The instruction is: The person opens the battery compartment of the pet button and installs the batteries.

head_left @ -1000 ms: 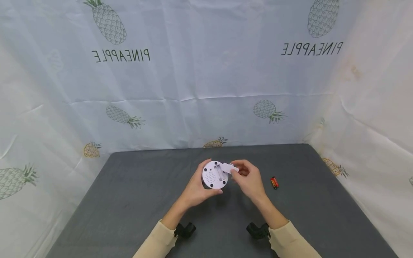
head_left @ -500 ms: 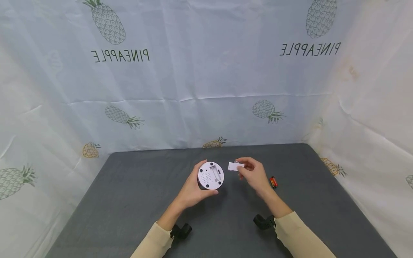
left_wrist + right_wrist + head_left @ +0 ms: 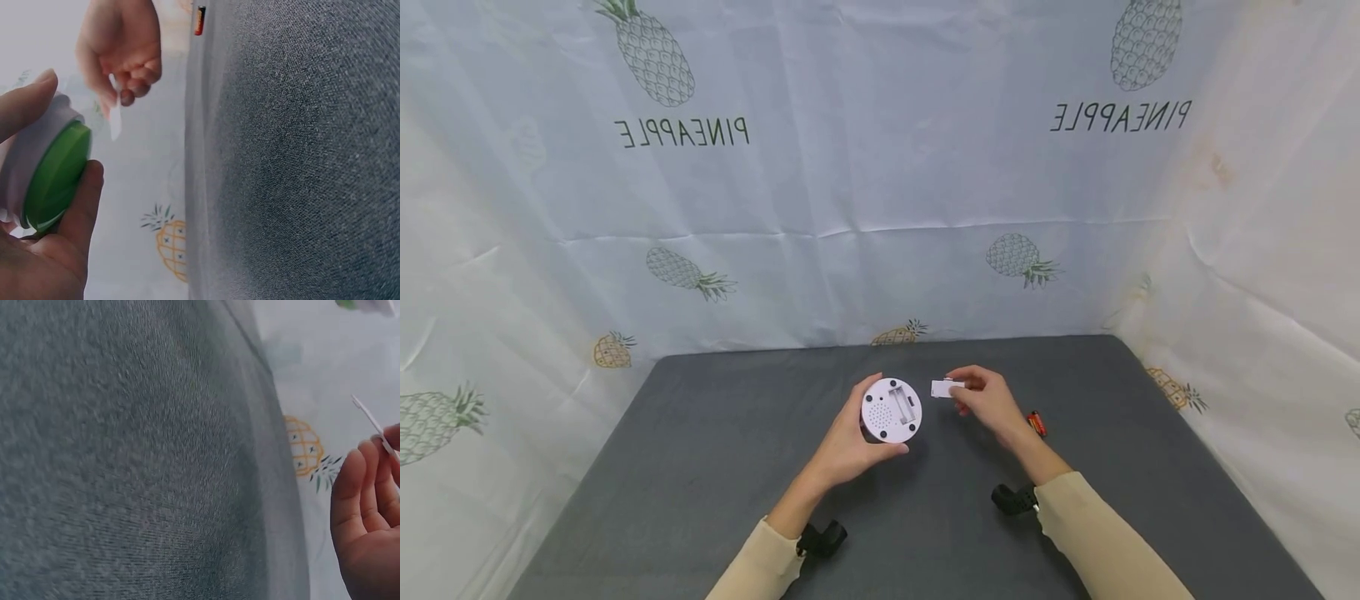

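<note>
Your left hand (image 3: 847,440) grips a round white plastic device with a green lower body (image 3: 878,414) above the middle of the tabletop, thumb at the near edge, fingers curled round the far side. Its perforated white face, dotted with dark round feet, is turned up to the head camera, and the rectangular recess in it is uncovered. Your right hand (image 3: 990,406) is just beside it, fingers pinching a small flat white plastic cover (image 3: 943,389), held edge-on in both wrist views and apart from the device. A red-and-black cylindrical battery (image 3: 1037,423) lies on the tabletop just past your right wrist; from here I can't tell if it's one cell or two side by side. The surface is a dark grey tabletop with a fine woven texture (image 3: 722,467), straight along the far edge, rounded at the far corners. White fabric curtain (image 3: 865,175) stands behind it and runs down both sides, wrinkled, with a long horizontal crease across the back. You've got grey-green and yellow pineapple prints (image 3: 652,60) on it, plus dark PINEAPPLE lettering (image 3: 685,132) that reads mirrored. Brownish stain (image 3: 1222,170) high on the right side. Cream sleeves (image 3: 762,560) on both arms, black wrist mounts (image 3: 822,540) just below your hands.
</note>
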Action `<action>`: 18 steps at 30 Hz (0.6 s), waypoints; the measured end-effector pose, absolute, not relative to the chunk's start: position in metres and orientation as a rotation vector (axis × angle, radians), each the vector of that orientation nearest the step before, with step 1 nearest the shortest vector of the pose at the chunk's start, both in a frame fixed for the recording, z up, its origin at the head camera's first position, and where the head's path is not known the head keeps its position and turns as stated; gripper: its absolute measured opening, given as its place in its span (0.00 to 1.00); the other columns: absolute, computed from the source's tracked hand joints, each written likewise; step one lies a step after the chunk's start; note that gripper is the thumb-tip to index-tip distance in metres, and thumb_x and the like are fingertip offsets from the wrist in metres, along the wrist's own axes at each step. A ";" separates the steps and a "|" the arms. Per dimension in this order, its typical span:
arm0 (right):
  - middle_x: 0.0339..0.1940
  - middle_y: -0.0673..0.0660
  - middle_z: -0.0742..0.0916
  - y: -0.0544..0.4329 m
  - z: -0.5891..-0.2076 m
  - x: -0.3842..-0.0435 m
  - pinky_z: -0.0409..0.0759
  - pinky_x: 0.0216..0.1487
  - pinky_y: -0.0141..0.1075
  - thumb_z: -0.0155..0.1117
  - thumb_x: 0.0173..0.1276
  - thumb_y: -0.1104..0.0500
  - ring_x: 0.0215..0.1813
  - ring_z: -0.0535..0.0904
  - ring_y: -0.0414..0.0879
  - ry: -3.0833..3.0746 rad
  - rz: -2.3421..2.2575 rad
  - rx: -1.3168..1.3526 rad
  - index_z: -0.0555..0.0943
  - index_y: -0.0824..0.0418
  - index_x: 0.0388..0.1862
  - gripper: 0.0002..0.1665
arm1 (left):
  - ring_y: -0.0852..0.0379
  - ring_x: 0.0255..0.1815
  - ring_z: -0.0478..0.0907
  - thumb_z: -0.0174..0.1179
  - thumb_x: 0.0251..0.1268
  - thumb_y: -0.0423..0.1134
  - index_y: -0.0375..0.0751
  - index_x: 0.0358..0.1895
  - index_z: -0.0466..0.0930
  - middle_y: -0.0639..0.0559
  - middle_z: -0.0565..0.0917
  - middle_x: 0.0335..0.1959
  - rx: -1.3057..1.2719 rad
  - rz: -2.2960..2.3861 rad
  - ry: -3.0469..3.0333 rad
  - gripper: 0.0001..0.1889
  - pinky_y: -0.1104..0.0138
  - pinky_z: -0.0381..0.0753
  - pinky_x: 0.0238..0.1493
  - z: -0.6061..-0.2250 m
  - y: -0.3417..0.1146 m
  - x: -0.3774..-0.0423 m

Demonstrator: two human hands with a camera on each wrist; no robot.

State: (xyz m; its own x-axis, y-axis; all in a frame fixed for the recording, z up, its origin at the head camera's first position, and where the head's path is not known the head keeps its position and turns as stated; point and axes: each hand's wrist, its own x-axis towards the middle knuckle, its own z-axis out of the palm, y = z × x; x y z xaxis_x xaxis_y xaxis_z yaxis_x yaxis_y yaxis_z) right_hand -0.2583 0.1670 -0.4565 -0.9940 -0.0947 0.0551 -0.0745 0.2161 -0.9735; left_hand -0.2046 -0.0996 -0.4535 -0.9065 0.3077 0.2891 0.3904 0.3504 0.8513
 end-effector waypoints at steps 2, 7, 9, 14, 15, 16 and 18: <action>0.37 0.70 0.84 0.167 -0.459 -0.262 0.83 0.35 0.41 0.67 0.69 0.65 0.29 0.80 0.48 2.448 -1.909 -0.167 0.82 0.68 0.56 0.17 | 0.53 0.60 0.72 0.83 0.45 0.43 0.56 0.79 0.55 0.51 0.73 0.66 -0.654 -1.617 -2.517 0.57 0.51 0.69 0.60 -0.454 -0.100 -0.204; 0.34 0.66 0.85 0.165 -0.463 -0.271 0.83 0.36 0.45 0.69 0.68 0.64 0.29 0.80 0.49 2.494 -1.784 -0.146 0.84 0.65 0.53 0.16 | 0.53 0.60 0.72 0.83 0.45 0.45 0.56 0.79 0.55 0.51 0.73 0.66 -0.652 -1.609 -2.526 0.57 0.51 0.69 0.60 -0.454 -0.099 -0.204; 0.33 0.61 0.85 0.163 -0.466 -0.275 0.83 0.35 0.43 0.70 0.68 0.63 0.30 0.80 0.49 2.521 -1.721 -0.128 0.85 0.64 0.53 0.15 | 0.53 0.60 0.72 0.83 0.45 0.45 0.56 0.79 0.55 0.52 0.73 0.66 -0.649 -1.616 -2.529 0.57 0.51 0.69 0.60 -0.454 -0.098 -0.204; 0.30 0.56 0.83 0.162 -0.471 -0.281 0.80 0.32 0.39 0.69 0.68 0.63 0.29 0.79 0.47 2.587 -1.582 -0.139 0.85 0.64 0.52 0.14 | 0.54 0.60 0.72 0.83 0.45 0.45 0.56 0.79 0.55 0.52 0.73 0.66 -0.642 -1.628 -2.524 0.57 0.51 0.68 0.61 -0.454 -0.098 -0.204; 0.30 0.56 0.82 0.162 -0.472 -0.281 0.80 0.31 0.39 0.69 0.68 0.64 0.29 0.79 0.47 2.602 -1.551 -0.157 0.85 0.64 0.52 0.14 | 0.54 0.60 0.72 0.83 0.45 0.45 0.56 0.79 0.55 0.52 0.74 0.66 -0.642 -1.625 -2.523 0.57 0.51 0.68 0.60 -0.454 -0.098 -0.203; 0.29 0.56 0.82 0.162 -0.472 -0.281 0.79 0.30 0.38 0.68 0.68 0.64 0.29 0.78 0.47 2.624 -1.514 -0.180 0.85 0.64 0.52 0.14 | 0.54 0.60 0.72 0.83 0.45 0.45 0.56 0.79 0.55 0.52 0.74 0.66 -0.644 -1.620 -2.523 0.57 0.51 0.69 0.60 -0.455 -0.098 -0.203; 0.29 0.55 0.82 0.162 -0.473 -0.282 0.78 0.29 0.38 0.68 0.68 0.64 0.28 0.78 0.46 2.678 -1.437 -0.221 0.85 0.64 0.52 0.14 | 0.53 0.60 0.72 0.83 0.45 0.45 0.56 0.79 0.55 0.51 0.74 0.66 -0.650 -1.608 -2.521 0.57 0.51 0.69 0.60 -0.455 -0.099 -0.204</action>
